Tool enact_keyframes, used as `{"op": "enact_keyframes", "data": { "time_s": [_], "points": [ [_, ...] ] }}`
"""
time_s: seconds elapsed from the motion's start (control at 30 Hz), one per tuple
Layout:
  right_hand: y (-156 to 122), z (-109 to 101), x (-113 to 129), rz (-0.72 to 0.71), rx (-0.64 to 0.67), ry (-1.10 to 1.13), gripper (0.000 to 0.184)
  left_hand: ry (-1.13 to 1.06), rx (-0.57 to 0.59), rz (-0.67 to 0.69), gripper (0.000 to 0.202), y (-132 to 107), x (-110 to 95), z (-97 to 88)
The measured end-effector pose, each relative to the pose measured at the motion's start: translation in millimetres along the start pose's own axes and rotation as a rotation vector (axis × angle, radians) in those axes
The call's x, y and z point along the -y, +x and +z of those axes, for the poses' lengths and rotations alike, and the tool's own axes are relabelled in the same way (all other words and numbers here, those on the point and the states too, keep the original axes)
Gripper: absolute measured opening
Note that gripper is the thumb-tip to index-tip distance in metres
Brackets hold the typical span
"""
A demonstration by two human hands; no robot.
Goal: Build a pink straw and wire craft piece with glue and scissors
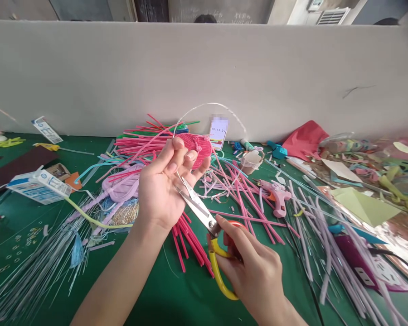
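A phone (218,134) leaning against the pale partition (204,77) is showing the digits 00:14 and then 25 in dark figures on its light screen, the mark before the 25 being too small to tell. Beyond the partition, a board (224,10) is bearing rows of pale handwriting, too faint to read. At the left, a blue-and-white box (37,188) and a matching upright panel (47,130) are carrying small print, too blurred to make out.

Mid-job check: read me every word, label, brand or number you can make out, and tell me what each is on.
"00:14:25": on the screen of the propped-up phone; the separators are tiny.
Printing on the blue-and-white box at left: too small to read.
Printing on the white carton piece behind it: too small to read.
Writing on the dark board beyond the partition: too blurred to read.
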State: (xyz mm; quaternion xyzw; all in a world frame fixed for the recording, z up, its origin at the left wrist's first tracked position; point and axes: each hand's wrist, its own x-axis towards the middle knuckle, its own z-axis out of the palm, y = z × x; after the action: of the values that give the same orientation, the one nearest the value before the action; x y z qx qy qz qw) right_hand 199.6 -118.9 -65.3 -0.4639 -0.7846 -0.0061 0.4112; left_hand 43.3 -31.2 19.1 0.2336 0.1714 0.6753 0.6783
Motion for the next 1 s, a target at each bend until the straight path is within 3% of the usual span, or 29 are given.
{"op": "enact_keyframes", "data": {
  "time_s": [0.13, 0.27, 0.33, 0.43, 0.53, 0.67, 0.73, 0.8, 1.0],
  "points": [
    [-0.9, 1.4, -0.8, 0.059, 0.021, 0.062, 0.024, 0.000, -0.018, 0.018, 0.031, 1.3, 2.3, -1.4],
    [0.7, 5.1, 3.0, 0.248, 0.050, 0.222, 0.022, 0.122, -0.068, 0.107, 0.030, 4.2, 1.8, -5.0],
    [1.8, 6.7, 5.4, 0.335, 0.084, 0.306, 0.035, 0.179, -0.096, 0.163, 0.029, 5.8, 0.8, -7.0],
    [2.1, 5.9, 6.3, 0.396, 0.139, 0.408, 0.069, 0.211, -0.099, 0.202, 0.026, 7.5, -0.3, -9.3],
    [0.6, -0.2, 2.2, 0.423, 0.267, 0.491, 0.093, 0.215, -0.095, 0.207, 0.027, 8.2, -0.6, -9.9],
    [0.8, -5.8, -3.0, 0.419, 0.380, 0.871, 0.090, 0.232, -0.107, 0.217, 0.030, 7.5, -0.3, -9.2],
    [4.1, -3.7, -1.4, 0.448, 0.347, 1.140, 0.093, 0.250, -0.102, 0.225, 0.031, 6.9, 0.5, -8.8],
    [9.5, -0.4, 2.6, 0.573, 0.292, 1.314, 0.094, 0.258, -0.091, 0.225, 0.032, 6.6, 1.9, -8.8],
    [22.7, 0.5, 9.6, 0.924, 0.280, 1.287, 0.089, 0.266, -0.086, 0.224, 0.033, 7.3, 5.3, -10.5]
  ]
}}
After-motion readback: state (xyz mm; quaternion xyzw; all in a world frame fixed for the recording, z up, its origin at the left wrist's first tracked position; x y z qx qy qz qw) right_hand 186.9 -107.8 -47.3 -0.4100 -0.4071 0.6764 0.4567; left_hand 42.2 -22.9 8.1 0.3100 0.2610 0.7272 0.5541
